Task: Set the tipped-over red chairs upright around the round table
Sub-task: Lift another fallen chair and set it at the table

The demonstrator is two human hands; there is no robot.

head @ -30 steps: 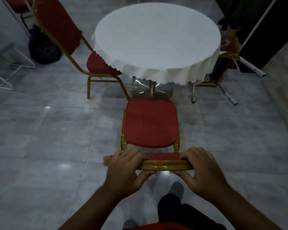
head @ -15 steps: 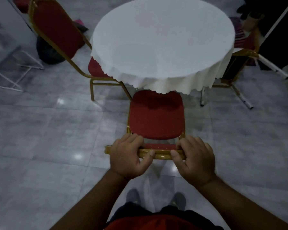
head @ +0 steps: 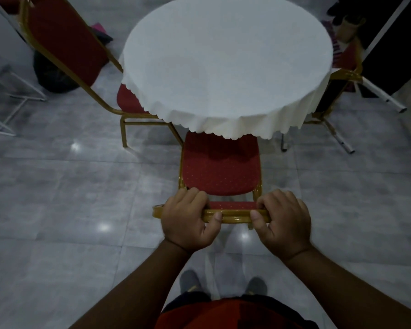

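A red chair with a gold frame (head: 220, 170) stands upright right in front of me, its seat's far edge tucked under the tablecloth. My left hand (head: 188, 219) and my right hand (head: 281, 222) both grip the gold top rail of its backrest. The round table with a white cloth (head: 226, 62) is just beyond. A second red chair (head: 64, 43) stands upright at the table's left. A third chair (head: 345, 67) shows partly at the right, behind the cloth; I cannot tell how it stands.
A black bag (head: 54, 74) lies on the floor behind the left chair. White metal frames (head: 12, 103) stand at the far left. A dark panel with a white pole (head: 381, 96) leans at the right. Grey tiled floor surrounds the table.
The chair in my hands has slid forward toward the table; its seat front now sits under the cloth's edge. Both hands kept their grip on the rail.
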